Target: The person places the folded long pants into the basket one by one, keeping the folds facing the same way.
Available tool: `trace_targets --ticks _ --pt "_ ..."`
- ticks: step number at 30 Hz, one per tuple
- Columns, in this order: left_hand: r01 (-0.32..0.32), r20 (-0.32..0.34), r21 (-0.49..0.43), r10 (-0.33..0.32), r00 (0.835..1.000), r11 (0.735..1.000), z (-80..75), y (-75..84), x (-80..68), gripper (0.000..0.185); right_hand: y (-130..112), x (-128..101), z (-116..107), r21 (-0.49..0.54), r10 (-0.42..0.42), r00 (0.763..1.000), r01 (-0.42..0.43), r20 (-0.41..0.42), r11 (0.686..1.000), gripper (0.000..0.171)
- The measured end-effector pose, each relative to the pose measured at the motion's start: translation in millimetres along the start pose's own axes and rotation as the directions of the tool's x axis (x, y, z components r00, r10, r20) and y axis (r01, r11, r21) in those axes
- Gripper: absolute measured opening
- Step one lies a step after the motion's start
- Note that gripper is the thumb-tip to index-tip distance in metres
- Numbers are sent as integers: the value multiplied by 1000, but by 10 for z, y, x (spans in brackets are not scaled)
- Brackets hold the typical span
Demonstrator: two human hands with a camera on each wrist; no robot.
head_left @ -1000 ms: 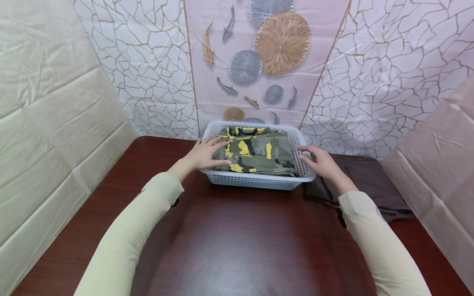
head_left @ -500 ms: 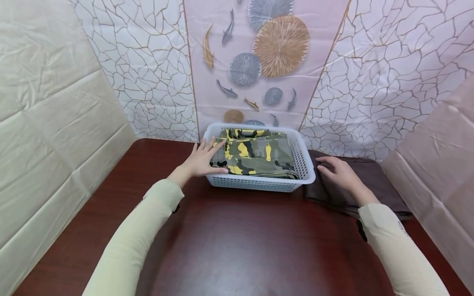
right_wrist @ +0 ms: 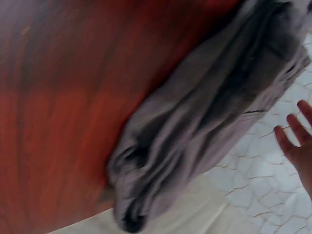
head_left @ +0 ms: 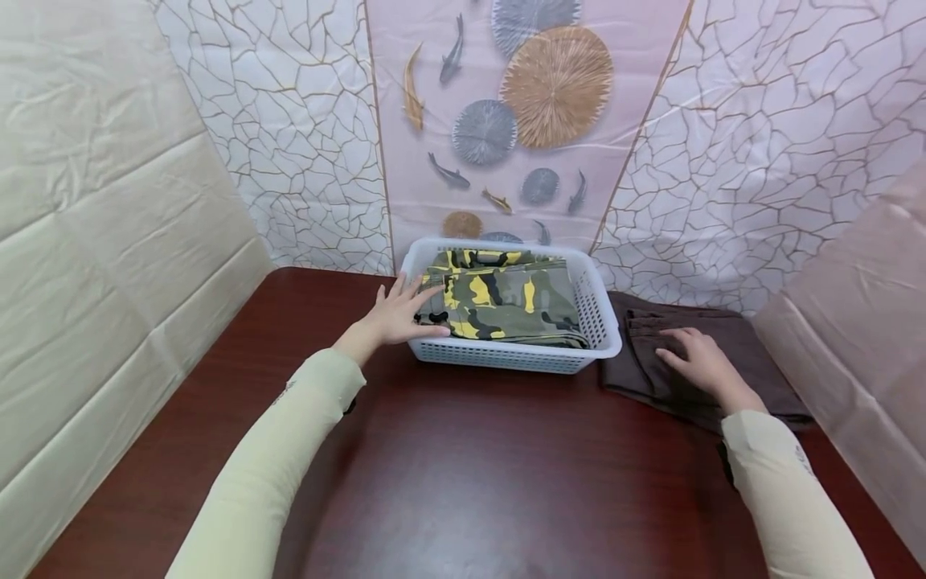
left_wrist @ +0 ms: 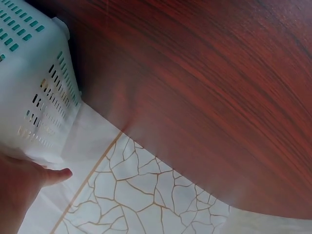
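Partly hidden: camouflage garment (head_left: 506,301) inside basket (head_left: 506,358).

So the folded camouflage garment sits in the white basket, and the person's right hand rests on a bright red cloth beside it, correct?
Not quite. The cloth under the right hand is dark brown, not bright red, as the head view shows. The rest holds: the camouflage garment lies folded in the white basket.

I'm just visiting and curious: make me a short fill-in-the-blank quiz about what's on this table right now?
1. The camouflage cloth lies folded inside the white ____.
2. The right hand rests on a dark ____ cloth.
3. The left hand touches the basket's ____ end.

Missing words: basket; brown; left
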State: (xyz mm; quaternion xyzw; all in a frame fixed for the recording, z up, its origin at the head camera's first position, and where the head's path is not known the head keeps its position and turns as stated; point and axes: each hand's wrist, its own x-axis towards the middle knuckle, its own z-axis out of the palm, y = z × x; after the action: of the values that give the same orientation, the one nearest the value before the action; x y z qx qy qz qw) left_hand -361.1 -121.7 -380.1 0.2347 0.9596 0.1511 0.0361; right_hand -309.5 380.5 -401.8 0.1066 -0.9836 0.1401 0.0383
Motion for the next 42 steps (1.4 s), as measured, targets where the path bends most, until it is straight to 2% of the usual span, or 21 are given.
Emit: trace_targets --ticks 2,5,9,14,20,30,36,42 --pt "0 1 10 0 1000 1000 7 -13 -4 89 63 -42 33 -13 77 995 -76 71 997 63" --pt "-4 5 17 4 1000 1000 18 -20 -4 81 151 -102 97 -29 191 970 -189 151 982 78" --pt "-1 27 37 0 1000 999 19 -11 1 70 222 -148 198 -30 263 944 -263 197 964 84" --pt "7 46 42 -9 999 999 -17 8 -4 61 193 -145 227 -15 280 934 -284 223 959 79" --pt "14 47 42 -16 999 999 -23 -13 -12 58 95 -108 217 16 284 913 -301 293 953 69" --pt "3 43 35 -5 999 999 -7 30 -7 58 91 -159 233 -4 325 886 -342 332 940 69" --pt "14 39 43 -16 999 999 -9 55 3 57 58 -233 235 -14 317 889 -331 329 943 70" --pt "19 44 33 -20 999 999 11 41 4 60 -47 -408 247 -32 293 890 -301 349 953 69"
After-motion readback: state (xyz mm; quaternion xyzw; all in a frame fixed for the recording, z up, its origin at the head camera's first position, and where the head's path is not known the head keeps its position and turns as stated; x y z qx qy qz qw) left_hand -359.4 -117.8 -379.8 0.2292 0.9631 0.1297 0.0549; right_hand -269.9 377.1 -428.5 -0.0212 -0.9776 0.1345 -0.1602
